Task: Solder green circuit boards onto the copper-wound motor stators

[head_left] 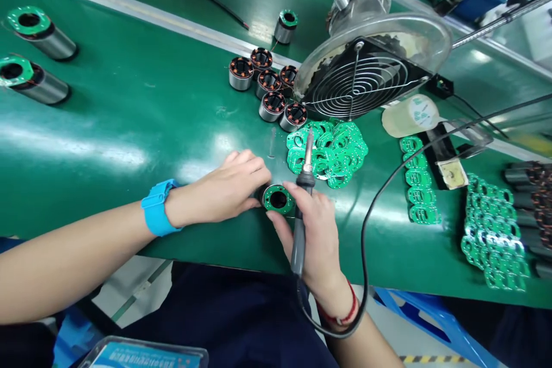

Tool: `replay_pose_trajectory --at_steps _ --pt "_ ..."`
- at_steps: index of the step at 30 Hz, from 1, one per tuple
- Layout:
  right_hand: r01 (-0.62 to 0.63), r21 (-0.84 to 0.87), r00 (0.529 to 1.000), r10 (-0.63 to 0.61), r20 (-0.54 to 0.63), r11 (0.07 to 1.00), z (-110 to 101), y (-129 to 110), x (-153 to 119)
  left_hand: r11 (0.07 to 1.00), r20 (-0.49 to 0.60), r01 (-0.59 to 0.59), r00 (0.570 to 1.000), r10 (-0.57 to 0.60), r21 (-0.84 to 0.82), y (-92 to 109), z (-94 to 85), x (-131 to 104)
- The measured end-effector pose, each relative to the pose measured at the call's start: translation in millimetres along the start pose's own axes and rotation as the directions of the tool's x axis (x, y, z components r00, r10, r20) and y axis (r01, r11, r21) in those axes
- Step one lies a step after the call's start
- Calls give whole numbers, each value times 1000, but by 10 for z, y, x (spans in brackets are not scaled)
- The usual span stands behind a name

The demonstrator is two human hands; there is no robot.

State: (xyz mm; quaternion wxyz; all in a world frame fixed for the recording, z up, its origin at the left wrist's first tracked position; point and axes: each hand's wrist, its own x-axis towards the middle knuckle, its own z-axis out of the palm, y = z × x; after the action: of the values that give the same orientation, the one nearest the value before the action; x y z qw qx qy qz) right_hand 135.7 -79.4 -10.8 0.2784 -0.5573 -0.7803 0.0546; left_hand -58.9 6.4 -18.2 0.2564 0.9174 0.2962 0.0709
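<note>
A motor stator with a green ring-shaped circuit board [268, 202] on its end lies at the near side of the table. My left hand [230, 187], with a blue band at the wrist, is closed on the stator's left side. In my right hand [319, 236] is a soldering iron [298, 241], its tip pointing away from me, clear of the stator. The right thumb and index finger also touch the board's edge from the right. Just beyond the iron's tip spreads a heap of loose green circuit boards [340, 152].
Several bare stators [271, 104] stand beside a fume extractor fan [357, 83]. Two board-fitted stators [54, 40] lie far left. Right are a soldering iron stand [444, 155], rows of boards [495, 230] and more stators [528, 198]. The iron's black cable [365, 241] loops around my right wrist.
</note>
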Motion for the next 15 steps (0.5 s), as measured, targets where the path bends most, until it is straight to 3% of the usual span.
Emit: replay_pose_trajectory --at_steps 6,9,12,15 --pt "-113 231 984 76 163 966 -17 105 6 999 -39 -7 999 5 -53 -49 -29 24" --pt "-146 327 972 74 222 934 -10 176 7 993 -125 -11 992 -4 -120 -69 -80 22" --pt "-109 390 972 16 233 914 9 235 18 950 -198 -37 980 -27 -311 -43 -133 40" --pt "-38 397 986 -31 165 917 30 249 23 850 -146 14 984 -106 -527 28 -135 86"
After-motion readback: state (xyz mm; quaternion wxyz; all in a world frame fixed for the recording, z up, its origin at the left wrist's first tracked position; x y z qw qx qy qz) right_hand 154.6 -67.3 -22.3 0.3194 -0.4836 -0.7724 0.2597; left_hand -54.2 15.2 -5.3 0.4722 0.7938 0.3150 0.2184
